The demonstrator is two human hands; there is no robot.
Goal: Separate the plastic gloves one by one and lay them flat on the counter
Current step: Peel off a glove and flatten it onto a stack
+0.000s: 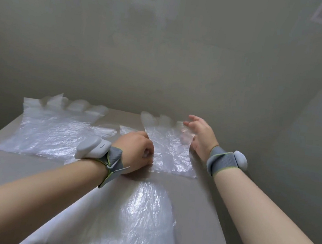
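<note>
The counter (pixel 204 189) runs away from the person under both forearms. Nearest the body, between the two arms, lies the pile of gloves (pixel 138 221) still to be dealt with: thin, clear, crinkled film that catches the light. Film like this is likely almost weightless, limp and clingy, so sheets will tend to stick together. It is best taken by a pinch at the open cuff edge and peeled slowly rather than tugged.

Beyond and outside the left hand (pixel 135 153), a flat glove (pixel 52 128) is spread with its fingers pointing away. A second glove (pixel 168 149) lies flat between the hands. The left hand is curled into a fist at this glove's near left edge. I cannot tell whether it pinches the film or only presses it. The right hand (pixel 201 137) is open, fingers spread and relaxed, at the glove's far right edge, gripping nothing. Each wrist wears a grey strap (pixel 222 160).

No box, bag or other container shows.
</note>
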